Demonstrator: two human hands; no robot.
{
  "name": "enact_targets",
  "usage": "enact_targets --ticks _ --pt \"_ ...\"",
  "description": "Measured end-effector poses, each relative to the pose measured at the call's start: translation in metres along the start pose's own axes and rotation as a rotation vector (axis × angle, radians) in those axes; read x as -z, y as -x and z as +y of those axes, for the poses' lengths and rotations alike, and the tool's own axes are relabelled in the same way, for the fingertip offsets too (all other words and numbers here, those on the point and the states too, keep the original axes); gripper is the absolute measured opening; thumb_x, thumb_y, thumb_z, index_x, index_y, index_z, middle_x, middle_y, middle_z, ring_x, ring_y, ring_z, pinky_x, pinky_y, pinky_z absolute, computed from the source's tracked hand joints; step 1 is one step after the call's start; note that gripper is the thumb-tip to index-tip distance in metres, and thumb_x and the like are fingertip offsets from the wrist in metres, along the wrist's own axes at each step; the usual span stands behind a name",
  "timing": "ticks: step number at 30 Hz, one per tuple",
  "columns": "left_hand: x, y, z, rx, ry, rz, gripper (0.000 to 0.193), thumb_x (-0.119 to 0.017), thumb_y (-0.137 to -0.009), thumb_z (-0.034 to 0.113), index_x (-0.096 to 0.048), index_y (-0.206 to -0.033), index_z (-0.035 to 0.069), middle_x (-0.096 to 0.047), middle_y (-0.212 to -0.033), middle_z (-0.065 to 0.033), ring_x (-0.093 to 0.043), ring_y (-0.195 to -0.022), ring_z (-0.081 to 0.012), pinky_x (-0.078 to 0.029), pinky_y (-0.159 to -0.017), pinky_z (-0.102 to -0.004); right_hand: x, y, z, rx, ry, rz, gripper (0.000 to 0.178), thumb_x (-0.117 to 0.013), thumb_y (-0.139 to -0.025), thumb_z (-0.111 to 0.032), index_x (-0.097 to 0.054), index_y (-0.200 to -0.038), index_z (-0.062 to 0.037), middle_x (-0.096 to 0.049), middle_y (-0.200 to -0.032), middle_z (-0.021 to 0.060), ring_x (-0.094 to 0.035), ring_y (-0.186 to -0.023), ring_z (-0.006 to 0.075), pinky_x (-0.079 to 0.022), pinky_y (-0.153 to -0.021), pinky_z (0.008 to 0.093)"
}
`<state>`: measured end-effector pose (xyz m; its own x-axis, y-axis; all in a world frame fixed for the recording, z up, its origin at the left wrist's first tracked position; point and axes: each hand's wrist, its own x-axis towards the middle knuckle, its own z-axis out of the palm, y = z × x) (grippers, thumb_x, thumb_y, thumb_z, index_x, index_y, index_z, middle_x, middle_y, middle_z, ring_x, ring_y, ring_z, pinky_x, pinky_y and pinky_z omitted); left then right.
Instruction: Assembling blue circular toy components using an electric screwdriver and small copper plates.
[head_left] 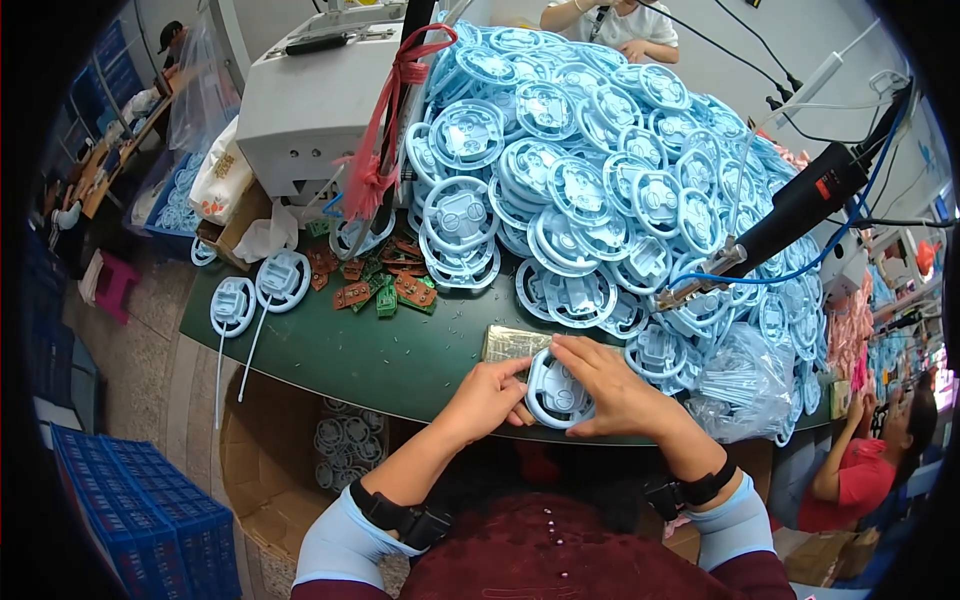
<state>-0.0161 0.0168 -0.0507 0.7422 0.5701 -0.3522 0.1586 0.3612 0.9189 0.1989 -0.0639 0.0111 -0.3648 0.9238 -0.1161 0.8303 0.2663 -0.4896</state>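
Note:
A pale blue, ring-shaped plastic part [556,392] is held between my two hands at the front edge of the green table [330,345]. My left hand [487,398] has its fingertips closed on the left side of the rim. Curved round the right and far side, my right hand [620,392] grips the same part, its fingers hiding some of it. Just behind lies a flat, gold-coloured block [513,343], partly covered by the hands. To the right hangs a black powered screwdriver [815,195], its tip pointing down left, apart from my hands.
A tall heap of similar blue parts [580,190] fills the table's back. Small circuit boards [395,285] and scattered screws lie left of centre, near two parts with long sticks [283,280]. A bag of sticks [740,385] sits right. Blue crates [150,510] stand lower left. Co-workers sit nearby.

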Motion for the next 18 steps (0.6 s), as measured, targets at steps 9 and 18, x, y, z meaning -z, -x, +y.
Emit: enact_targets --ticks 9,18 --pt "0.001 -0.001 0.004 0.008 0.02 -0.019 0.044 -0.048 -0.096 0.002 -0.048 -0.14 -0.004 -0.069 -0.082 -0.0092 -0.07 -0.069 -0.0151 -0.057 -0.061 -0.0263 0.001 -0.001 0.0 -0.005 -0.005 -0.022 0.11 -0.089 -0.059 -0.024 -0.031 -0.15 -0.0022 -0.033 -0.153 0.019 -0.034 -0.141 0.037 -0.031 -0.113 0.0465" --pt "0.002 -0.005 0.004 0.027 0.021 -0.024 0.044 -0.046 -0.094 -0.001 -0.049 -0.138 -0.006 -0.069 -0.081 -0.0106 -0.07 -0.068 -0.0166 -0.058 -0.061 -0.0265 -0.006 -0.004 0.014 0.017 -0.054 -0.078 0.113 -0.089 -0.062 -0.024 -0.025 -0.153 -0.0025 -0.025 -0.158 0.0191 -0.025 -0.145 0.0397 -0.027 -0.116 0.0484"
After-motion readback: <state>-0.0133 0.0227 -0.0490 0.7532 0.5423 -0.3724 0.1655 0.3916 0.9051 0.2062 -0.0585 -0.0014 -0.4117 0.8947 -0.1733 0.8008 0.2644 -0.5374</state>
